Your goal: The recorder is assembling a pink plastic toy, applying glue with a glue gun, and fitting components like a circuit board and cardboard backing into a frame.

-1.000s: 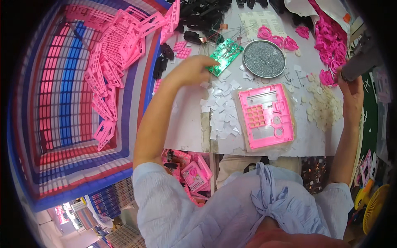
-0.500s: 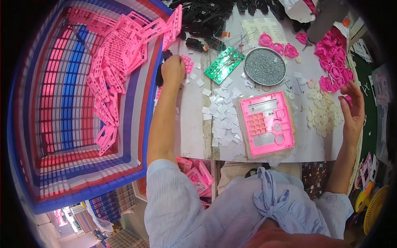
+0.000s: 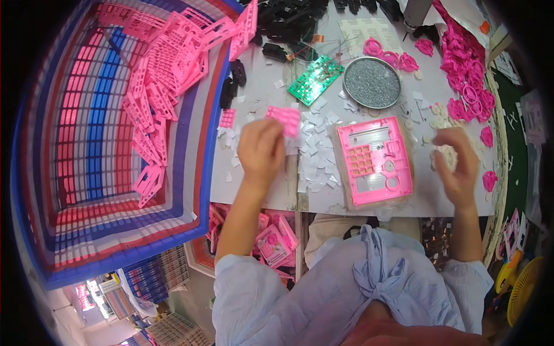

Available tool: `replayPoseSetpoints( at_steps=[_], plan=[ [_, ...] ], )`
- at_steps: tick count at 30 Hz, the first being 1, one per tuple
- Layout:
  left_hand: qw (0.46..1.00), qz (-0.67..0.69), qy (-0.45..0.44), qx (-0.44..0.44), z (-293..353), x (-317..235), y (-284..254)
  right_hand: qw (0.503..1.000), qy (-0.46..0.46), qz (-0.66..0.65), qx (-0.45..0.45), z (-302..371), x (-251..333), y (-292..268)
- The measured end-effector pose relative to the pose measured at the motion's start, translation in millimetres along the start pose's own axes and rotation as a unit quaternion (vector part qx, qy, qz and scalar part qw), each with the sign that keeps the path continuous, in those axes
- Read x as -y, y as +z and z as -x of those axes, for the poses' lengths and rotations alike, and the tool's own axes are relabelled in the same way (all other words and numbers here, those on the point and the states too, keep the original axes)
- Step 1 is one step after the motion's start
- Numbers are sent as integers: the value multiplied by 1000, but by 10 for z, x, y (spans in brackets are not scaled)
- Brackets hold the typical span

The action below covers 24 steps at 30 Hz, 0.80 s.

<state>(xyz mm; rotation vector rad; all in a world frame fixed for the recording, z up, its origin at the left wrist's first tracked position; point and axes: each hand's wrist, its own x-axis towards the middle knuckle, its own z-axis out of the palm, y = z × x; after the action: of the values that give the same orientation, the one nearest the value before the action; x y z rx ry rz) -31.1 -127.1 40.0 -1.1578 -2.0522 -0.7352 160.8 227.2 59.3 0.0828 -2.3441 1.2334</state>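
Note:
My left hand (image 3: pixel 262 149) is closed on a pink keypad piece (image 3: pixel 284 119), a small block of raised buttons blurred by motion, above the left part of the table. Another small pink keypad piece (image 3: pixel 227 119) lies beside the basket. In front of me a pink plastic casing (image 3: pixel 397 173) with a grid of square holes and window openings rests on a clear-wrapped pad. To its right, my right hand (image 3: pixel 461 170) hovers with thumb and fingers curved and apart, nothing visible between them. Cream discs (image 3: pixel 444 155) lie beside and beneath it.
A striped basket (image 3: pixel 199 173) of pink plastic frames (image 3: pixel 173 63) stands at the left. Green circuit board (image 3: pixel 315 79), round tin of grey granules (image 3: pixel 372 82), white paper squares (image 3: pixel 317 150), pink rings (image 3: pixel 461 75) and black parts (image 3: pixel 288 29) cover the table. A dark tool (image 3: pixel 416 14) hangs at top right.
My left hand has come toward me and right from the basket's edge, bringing a pink keypad piece. My right hand has moved left and nearer me from the pink rings.

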Motion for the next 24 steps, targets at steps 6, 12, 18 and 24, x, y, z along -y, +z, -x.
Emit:
replayPoseSetpoints(
  at_steps=[6, 12, 18, 24],
  plan=[
    [994, 106, -12, 21, 3, -919, -36, 980, -182, 44, 70, -240, 506, 663],
    [954, 259, -97, 113, 184, -1156, -79, 968, -194, -10, 156, -135, 596, 875],
    [882, 310, -314, 165, 494, -1040, -74, 937, 114, -131, 303, -194, 401, 655],
    [870, 295, -360, 161, 530, -970, 133, 968, 86, -4, 237, -427, -43, 1054]
  ],
)
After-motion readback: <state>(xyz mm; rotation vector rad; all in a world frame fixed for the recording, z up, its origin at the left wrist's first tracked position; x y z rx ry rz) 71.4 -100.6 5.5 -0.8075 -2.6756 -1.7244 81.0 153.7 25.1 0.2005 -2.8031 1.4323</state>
